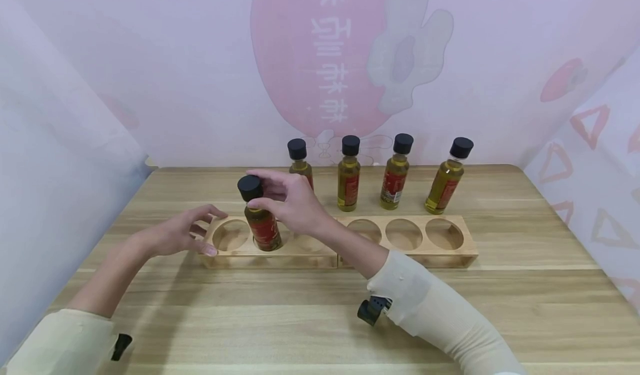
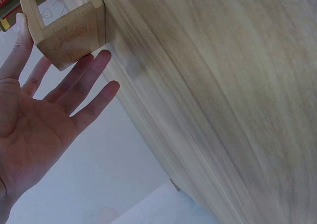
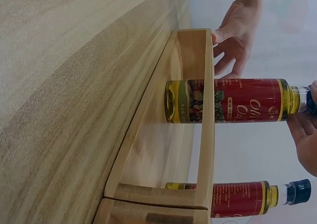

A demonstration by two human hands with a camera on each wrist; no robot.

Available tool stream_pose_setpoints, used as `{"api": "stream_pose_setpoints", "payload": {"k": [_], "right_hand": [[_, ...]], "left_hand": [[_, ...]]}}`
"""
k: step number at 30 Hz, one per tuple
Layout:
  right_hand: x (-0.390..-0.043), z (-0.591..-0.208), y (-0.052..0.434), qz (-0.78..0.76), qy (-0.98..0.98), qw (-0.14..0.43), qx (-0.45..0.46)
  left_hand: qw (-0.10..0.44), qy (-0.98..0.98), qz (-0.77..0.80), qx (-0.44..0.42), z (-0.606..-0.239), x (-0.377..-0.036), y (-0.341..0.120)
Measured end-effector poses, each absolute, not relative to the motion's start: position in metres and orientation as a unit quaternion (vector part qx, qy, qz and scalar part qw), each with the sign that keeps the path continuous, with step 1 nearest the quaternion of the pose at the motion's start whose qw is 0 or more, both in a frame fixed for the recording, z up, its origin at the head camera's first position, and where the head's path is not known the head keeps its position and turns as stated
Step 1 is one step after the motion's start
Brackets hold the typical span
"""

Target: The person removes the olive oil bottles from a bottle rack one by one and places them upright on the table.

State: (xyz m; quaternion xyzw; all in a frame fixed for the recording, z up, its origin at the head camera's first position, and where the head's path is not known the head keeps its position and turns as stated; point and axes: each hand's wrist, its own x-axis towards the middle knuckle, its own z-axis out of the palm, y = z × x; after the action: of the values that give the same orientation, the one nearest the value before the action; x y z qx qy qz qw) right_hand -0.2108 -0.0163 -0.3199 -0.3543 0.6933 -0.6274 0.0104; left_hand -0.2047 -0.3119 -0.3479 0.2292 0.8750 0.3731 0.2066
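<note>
The right hand (image 1: 292, 200) pinches the neck of a small glass oil bottle (image 1: 261, 219) just under its black cap, fingers curled round it, and the bottle stands partly sunk in the middle hole of the left wooden rack (image 1: 225, 258). The left hand (image 1: 182, 231) rests open against the rack's left end, fingers straight. The bottle looks slightly tilted, so its base could catch on the hole's rim and tip; smooth glass held only by the neck might also slip or swing. If the left hand eases off, the light rack may slide on the table (image 1: 320, 319). The rack is pale bamboo with round cut-outs and squared edges; a second rack (image 1: 470, 255) abuts it on the right. Four more bottles (image 1: 397, 170) stand behind in a row, with amber oil and red labels
</note>
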Motion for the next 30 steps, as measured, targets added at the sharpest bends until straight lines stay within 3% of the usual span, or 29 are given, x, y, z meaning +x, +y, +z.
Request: {"api": "stream_pose_setpoints", "payload": {"k": [30], "right_hand": [[-0.2053,-0.3153,-0.0124,-0.635,0.682,-0.001,-0.364]], "left_hand": [[0.200,0.876,0.371,0.236,-0.3496,-0.2049,-0.3136]]}}
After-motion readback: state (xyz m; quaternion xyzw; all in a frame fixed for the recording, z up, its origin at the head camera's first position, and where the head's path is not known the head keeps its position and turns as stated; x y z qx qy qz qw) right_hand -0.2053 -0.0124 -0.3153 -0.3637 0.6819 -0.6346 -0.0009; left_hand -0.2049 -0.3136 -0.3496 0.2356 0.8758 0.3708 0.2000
